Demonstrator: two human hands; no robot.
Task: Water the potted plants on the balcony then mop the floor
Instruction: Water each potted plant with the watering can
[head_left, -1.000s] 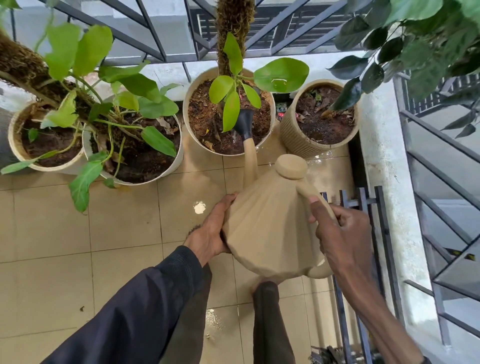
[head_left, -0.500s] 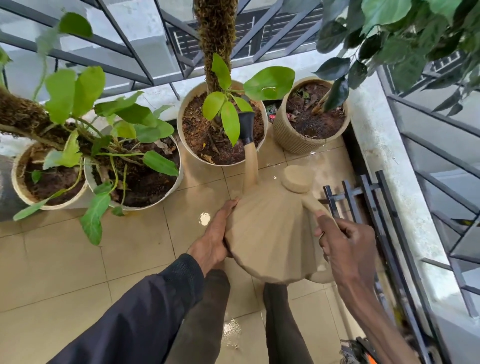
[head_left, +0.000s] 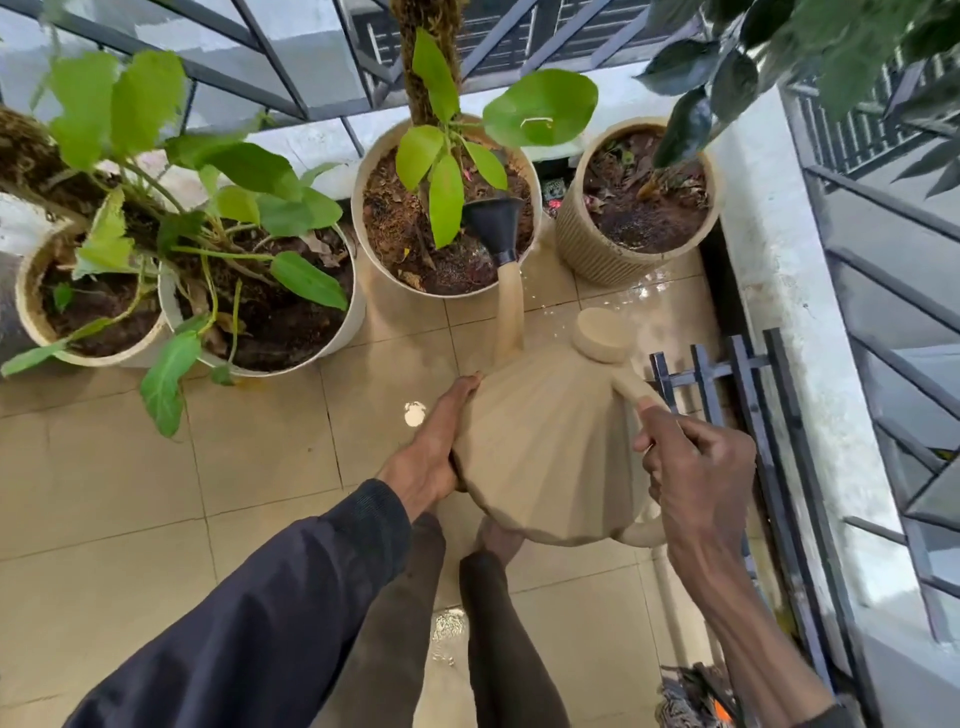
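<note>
A beige ribbed watering can (head_left: 550, 447) is tilted forward, its black rose (head_left: 493, 221) hanging over the soil of the middle white pot (head_left: 371, 260) with a mossy pole and green leaves. My right hand (head_left: 696, 467) grips the can's handle. My left hand (head_left: 436, 447) lies flat against the can's left side, fingers straight. A ribbed beige pot (head_left: 587, 254) stands to the right of the middle one. Two more leafy pots, a large white pot (head_left: 343, 332) and a smaller pot (head_left: 31, 322), stand at the left.
Beige floor tiles (head_left: 249, 457) show wet patches by the right pot and near my legs. A dark metal rack (head_left: 748, 395) leans along the white parapet (head_left: 779, 291) on the right. Railings close off the back and right. A mop head (head_left: 691, 696) shows at bottom right.
The view has drawn closer and shifted. The can stays tilted over the middle pot with both hands in the same hold.
</note>
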